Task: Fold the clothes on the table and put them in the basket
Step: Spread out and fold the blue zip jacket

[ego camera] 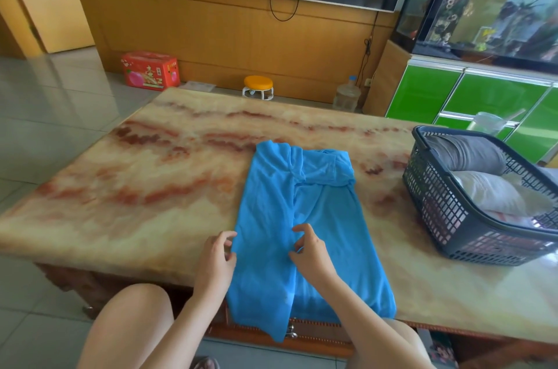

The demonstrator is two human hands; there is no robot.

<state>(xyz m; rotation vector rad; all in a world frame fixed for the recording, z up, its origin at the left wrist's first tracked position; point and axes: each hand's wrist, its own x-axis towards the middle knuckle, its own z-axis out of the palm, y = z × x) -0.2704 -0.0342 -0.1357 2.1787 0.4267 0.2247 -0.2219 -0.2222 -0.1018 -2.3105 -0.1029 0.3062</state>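
The dark plastic lattice basket (437, 211) held folded grey and white clothes (466, 154). On the marbled table (151, 187), the blue garment (271, 202) lay folded lengthwise, hem overhanging; the left hand (216, 257) pinched its edge, the right hand (309, 250) its middle.

Left of the blue garment (302, 211) the desk (136, 187) lies bare to its edge, and the far side is open too. A bare strip separates the garment from the basket (437, 211), whose mesh wall rises at the right. Folded clothes (471, 154) part-fill it.
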